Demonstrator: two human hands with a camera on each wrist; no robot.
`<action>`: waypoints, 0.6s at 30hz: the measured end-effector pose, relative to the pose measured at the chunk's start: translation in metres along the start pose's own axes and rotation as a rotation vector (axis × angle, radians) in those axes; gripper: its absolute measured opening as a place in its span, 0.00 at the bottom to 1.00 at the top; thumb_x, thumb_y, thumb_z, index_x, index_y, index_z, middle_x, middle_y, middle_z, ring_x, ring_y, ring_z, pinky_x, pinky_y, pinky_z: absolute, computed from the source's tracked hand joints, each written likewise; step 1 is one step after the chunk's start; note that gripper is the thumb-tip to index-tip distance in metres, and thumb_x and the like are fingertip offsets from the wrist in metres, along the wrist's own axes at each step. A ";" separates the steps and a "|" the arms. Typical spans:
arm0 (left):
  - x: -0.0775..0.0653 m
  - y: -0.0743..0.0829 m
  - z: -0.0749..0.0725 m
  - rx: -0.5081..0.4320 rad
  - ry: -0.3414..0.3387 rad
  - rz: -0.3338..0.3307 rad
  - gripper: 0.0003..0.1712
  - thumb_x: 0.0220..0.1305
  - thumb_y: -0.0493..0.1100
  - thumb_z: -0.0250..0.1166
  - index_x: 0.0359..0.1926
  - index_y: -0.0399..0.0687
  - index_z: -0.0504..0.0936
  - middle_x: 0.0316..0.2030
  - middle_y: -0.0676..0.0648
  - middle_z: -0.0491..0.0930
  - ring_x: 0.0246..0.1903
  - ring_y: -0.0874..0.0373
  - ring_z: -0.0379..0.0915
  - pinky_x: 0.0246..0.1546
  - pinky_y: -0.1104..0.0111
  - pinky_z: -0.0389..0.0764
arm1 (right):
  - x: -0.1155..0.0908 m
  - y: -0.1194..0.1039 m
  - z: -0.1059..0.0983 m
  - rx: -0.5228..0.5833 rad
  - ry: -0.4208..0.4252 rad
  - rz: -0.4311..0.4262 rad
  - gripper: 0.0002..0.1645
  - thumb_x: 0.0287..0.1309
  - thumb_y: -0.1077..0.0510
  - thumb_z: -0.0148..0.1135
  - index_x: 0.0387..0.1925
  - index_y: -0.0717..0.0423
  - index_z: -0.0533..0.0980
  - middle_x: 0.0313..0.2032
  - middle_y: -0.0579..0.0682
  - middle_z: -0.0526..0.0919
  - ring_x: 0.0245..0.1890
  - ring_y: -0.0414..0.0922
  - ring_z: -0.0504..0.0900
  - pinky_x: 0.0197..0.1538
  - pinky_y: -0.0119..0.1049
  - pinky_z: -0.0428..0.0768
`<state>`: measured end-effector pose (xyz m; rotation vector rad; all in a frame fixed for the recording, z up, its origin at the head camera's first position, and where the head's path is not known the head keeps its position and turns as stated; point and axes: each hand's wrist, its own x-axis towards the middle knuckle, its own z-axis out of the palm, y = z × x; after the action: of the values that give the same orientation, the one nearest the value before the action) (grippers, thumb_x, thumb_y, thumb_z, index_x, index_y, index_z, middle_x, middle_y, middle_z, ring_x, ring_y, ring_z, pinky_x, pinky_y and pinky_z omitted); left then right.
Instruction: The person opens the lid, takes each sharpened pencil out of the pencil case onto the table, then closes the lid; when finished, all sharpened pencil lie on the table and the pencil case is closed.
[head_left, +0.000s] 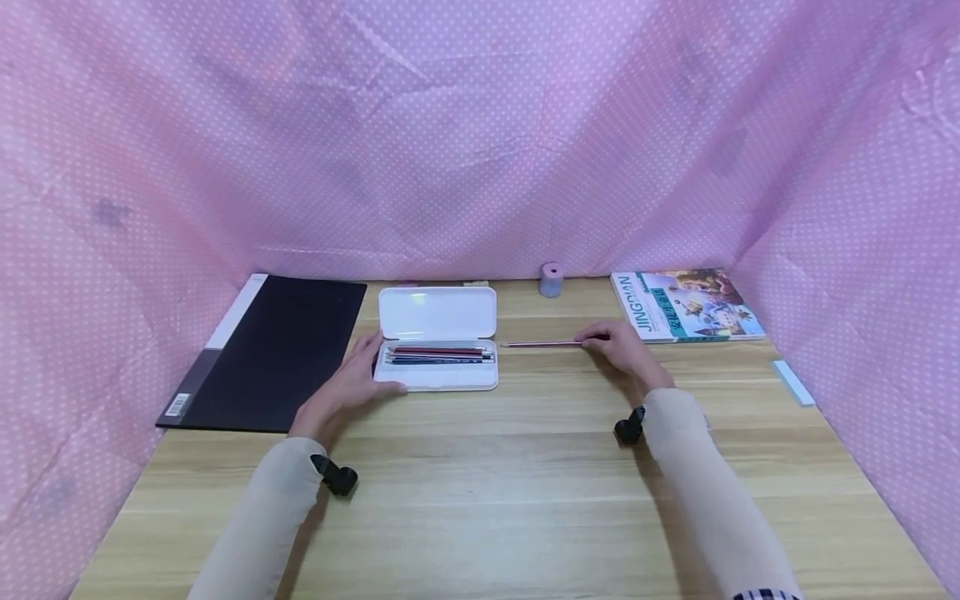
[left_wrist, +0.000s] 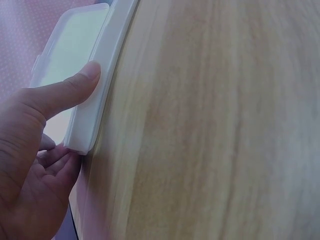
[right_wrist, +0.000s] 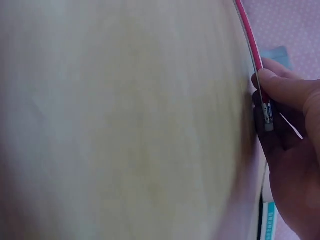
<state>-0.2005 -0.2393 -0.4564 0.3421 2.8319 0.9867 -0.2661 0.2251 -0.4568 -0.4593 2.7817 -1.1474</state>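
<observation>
A white pencil case lies on the table with its lid raised. Inside it several pencils, red and dark, lie side by side. My left hand holds the case at its left end; in the left wrist view the thumb rests against the front wall and the fingers are bent at the corner. To the right of the case, my right hand pinches a red-striped pencil near its eraser end. The pencil lies level, its tip toward the case.
A black folder lies at the left. Behind, near the pink dotted cloth, stands a small purple-blue cylinder. A colourful book lies at the back right, and a light blue strip at the right edge.
</observation>
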 end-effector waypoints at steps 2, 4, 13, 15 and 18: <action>0.000 0.000 0.000 0.001 0.002 0.001 0.62 0.43 0.59 0.73 0.72 0.51 0.45 0.63 0.41 0.54 0.60 0.48 0.53 0.62 0.52 0.55 | 0.001 0.001 0.001 -0.002 0.014 0.002 0.09 0.59 0.62 0.58 0.40 0.56 0.82 0.44 0.56 0.82 0.50 0.53 0.76 0.55 0.49 0.69; 0.000 -0.001 0.000 0.003 0.000 0.001 0.62 0.43 0.59 0.72 0.72 0.50 0.44 0.63 0.41 0.54 0.61 0.49 0.53 0.62 0.52 0.55 | 0.002 0.003 0.002 0.002 0.025 0.009 0.09 0.59 0.62 0.58 0.39 0.56 0.82 0.43 0.56 0.82 0.49 0.53 0.76 0.55 0.49 0.69; -0.001 -0.001 0.000 0.004 -0.015 -0.017 0.64 0.44 0.61 0.72 0.72 0.51 0.41 0.64 0.41 0.52 0.61 0.48 0.52 0.63 0.52 0.55 | 0.005 0.007 0.003 0.004 0.031 -0.021 0.09 0.59 0.65 0.58 0.38 0.56 0.82 0.43 0.55 0.81 0.50 0.53 0.76 0.55 0.49 0.69; -0.001 -0.001 0.000 0.003 -0.014 -0.015 0.64 0.44 0.60 0.72 0.72 0.51 0.41 0.64 0.41 0.52 0.61 0.48 0.52 0.63 0.52 0.55 | 0.005 0.005 0.003 -0.007 0.031 -0.038 0.09 0.58 0.65 0.59 0.39 0.57 0.82 0.43 0.55 0.81 0.49 0.53 0.75 0.54 0.49 0.70; -0.001 -0.001 0.000 0.001 -0.010 -0.015 0.64 0.43 0.61 0.72 0.72 0.51 0.41 0.63 0.41 0.53 0.61 0.49 0.53 0.63 0.53 0.55 | 0.005 -0.001 0.005 -0.057 0.036 -0.069 0.10 0.57 0.63 0.60 0.41 0.55 0.81 0.43 0.54 0.79 0.46 0.51 0.75 0.52 0.48 0.72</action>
<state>-0.1992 -0.2401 -0.4571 0.3244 2.8223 0.9774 -0.2699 0.2190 -0.4595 -0.5493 2.8574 -1.1026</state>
